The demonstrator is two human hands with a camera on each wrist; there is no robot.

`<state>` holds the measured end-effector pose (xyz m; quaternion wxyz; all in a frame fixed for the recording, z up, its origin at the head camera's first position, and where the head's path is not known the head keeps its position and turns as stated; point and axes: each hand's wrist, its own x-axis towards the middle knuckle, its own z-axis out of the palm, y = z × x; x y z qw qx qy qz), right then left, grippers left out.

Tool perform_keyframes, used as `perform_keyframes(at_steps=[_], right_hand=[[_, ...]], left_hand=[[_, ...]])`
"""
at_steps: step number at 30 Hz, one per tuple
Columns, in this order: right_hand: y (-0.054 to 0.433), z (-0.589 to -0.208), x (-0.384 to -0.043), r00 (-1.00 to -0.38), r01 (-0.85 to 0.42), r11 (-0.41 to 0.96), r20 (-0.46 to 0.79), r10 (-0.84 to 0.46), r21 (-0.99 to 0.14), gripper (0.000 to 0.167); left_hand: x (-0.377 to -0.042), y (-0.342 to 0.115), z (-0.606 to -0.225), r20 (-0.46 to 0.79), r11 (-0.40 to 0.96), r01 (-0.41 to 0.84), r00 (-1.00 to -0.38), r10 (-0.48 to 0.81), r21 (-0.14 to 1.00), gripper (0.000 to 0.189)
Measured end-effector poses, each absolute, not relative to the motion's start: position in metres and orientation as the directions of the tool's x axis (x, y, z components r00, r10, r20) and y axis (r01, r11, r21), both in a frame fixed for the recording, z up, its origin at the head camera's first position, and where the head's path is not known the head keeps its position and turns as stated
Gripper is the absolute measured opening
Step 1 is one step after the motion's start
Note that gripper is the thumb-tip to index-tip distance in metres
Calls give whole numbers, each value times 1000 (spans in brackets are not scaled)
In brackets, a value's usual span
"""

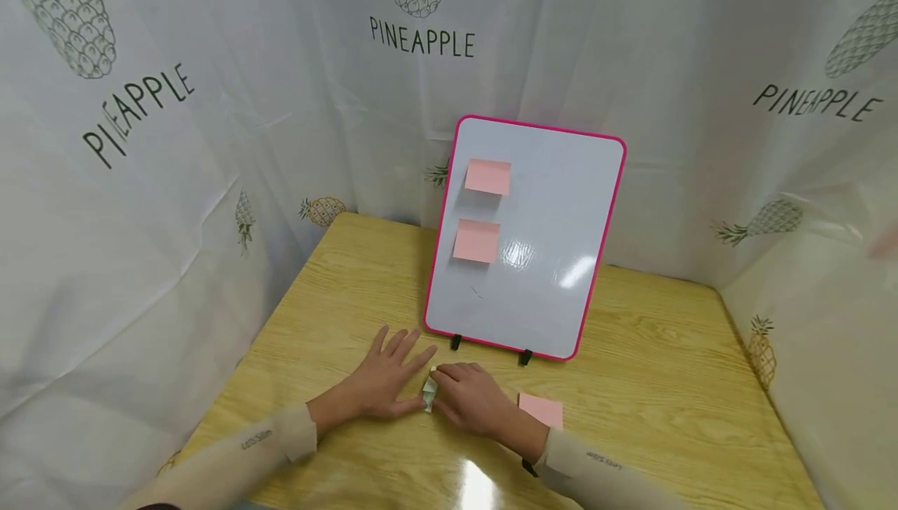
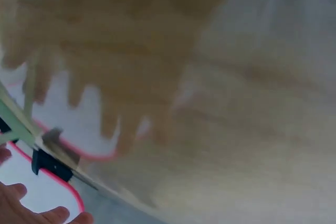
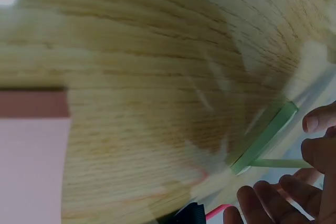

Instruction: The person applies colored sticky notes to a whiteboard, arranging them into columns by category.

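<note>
A small green sticky note pad (image 1: pixel 429 397) stands out on the table between the two hands. My right hand (image 1: pixel 475 402) has its fingers curled at the pad's right side and pinches the top green sticky note. In the right wrist view that note (image 3: pixel 281 163) rises off the green pad (image 3: pixel 265 137) towards the thumb and fingers. My left hand (image 1: pixel 382 381) lies to the left with fingers spread, its thumb tip right at the pad's near end. The left wrist view has the left fingers (image 2: pixel 55 214) below the pad (image 2: pixel 13 121).
Behind the hands, a whiteboard (image 1: pixel 547 214) with a pink frame stands on black feet (image 1: pixel 525 357). Two pink sticky notes (image 1: pixel 487 177) hang on its left side, one above the other. A pink sticky pad (image 1: pixel 543 409) lies by the right wrist. Pineapple-print curtains surround the wooden table (image 1: pixel 673 385).
</note>
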<state>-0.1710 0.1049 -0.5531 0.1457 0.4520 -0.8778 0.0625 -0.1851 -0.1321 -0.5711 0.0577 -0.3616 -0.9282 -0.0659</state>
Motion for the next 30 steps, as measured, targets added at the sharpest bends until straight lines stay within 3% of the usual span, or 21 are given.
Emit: perform_keyframes(at_steps=[6,13,17,20,22,27,30], right_hand=[[94,-557,-170,-542,-822,569,315,-779,-8,21],[88,-556,-168,-567,-812,584,237,-789,3,15],[86,-553,-170,-559,-817,576,264,-786,-14,6],[84,-551,-175,-569,-812,583,280,-773,-41,9],[84,-548,-179,-603,-794,600,262,-754,-100,11],[84,-533,-192,-728,-662,631,145,-671,-405,21],[86,-527,-203,-768,-584,625,105,-632,-518,24]], left_hand=[[-184,-127,-574,90,753,658,-751,655,12,85],[-183,-121,-570,56,747,663,-745,664,-46,80],[-183,-118,-568,30,756,652,-756,654,-68,81],[-182,-118,-566,18,767,638,-768,640,-60,83],[-181,-118,-566,11,773,632,-774,633,-55,83],[-180,-118,-565,5,780,624,-781,625,-48,83],[-180,-118,-565,6,786,615,-787,617,-65,86]])
